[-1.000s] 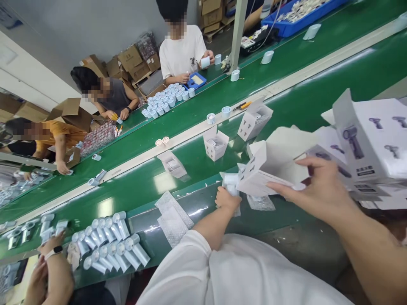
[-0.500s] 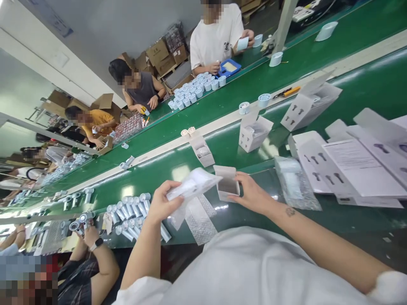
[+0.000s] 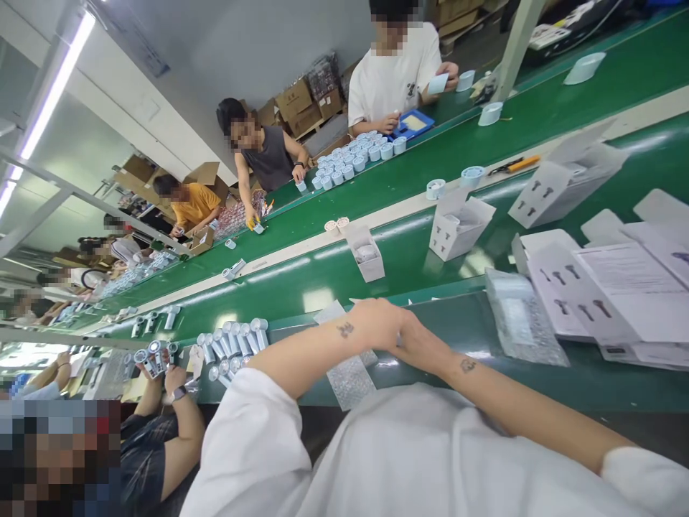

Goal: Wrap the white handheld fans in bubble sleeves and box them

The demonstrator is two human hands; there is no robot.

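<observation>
My left hand and my right hand are pressed together over the front ledge of the green bench, backs toward the camera. Their fingers curl inward and hide whatever lies between them. A sheet of bubble wrap lies flat on the ledge just under my left wrist. To the right of my hands rest a bubble-wrap bag and a stack of flat white printed cartons.
Open white boxes stand on the green conveyor belt. Several pale blue handheld fans lie to the left, beside a co-worker's hands. More people work across the far belt.
My hands, which held a bubble-wrapped item and a small white box apart, have come together and now cover both. The view has swung left, away from the carton stack.
</observation>
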